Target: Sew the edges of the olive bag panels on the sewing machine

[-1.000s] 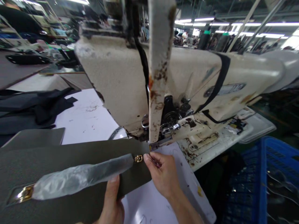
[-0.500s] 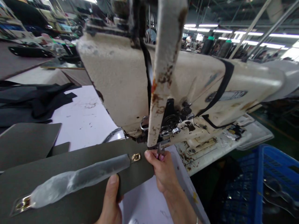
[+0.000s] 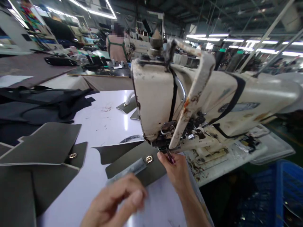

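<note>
A dark olive leather panel (image 3: 155, 170) lies partly under the sewing machine's needle area, with a small gold buckle (image 3: 149, 159) on it. A strip wrapped in clear plastic (image 3: 127, 170) runs from the buckle toward me. My right hand (image 3: 176, 170) is at the panel's edge just below the cream sewing machine head (image 3: 156, 97), pinching small thread snips (image 3: 169, 156). My left hand (image 3: 115, 200), blurred, hangs with curled fingers over the plastic strip's end. It holds nothing that I can see.
Several olive panels (image 3: 44, 145) with gold buckles lie on the white table (image 3: 106, 126) to the left, beside black fabric pieces (image 3: 40, 105). A blue plastic crate (image 3: 267, 195) stands at lower right. A person (image 3: 115, 47) stands at the back.
My left hand has let go of the panel and lifted off it. The view has swung left and back, showing more of the table. The right hand stays at the needle area.
</note>
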A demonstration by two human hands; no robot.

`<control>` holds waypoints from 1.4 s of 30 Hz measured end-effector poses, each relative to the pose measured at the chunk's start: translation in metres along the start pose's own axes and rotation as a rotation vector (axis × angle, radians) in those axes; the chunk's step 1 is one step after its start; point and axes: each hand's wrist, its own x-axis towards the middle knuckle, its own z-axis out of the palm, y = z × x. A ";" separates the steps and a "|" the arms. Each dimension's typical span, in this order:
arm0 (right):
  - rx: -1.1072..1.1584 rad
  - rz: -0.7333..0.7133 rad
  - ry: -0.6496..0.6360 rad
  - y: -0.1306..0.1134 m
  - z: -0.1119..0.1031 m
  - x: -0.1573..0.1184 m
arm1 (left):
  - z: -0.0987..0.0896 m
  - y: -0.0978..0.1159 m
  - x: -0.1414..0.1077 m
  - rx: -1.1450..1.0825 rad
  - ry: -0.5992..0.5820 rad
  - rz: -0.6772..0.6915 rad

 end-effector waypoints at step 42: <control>1.565 0.751 -0.335 -0.062 0.082 -0.019 | -0.082 0.007 0.126 1.384 0.479 0.156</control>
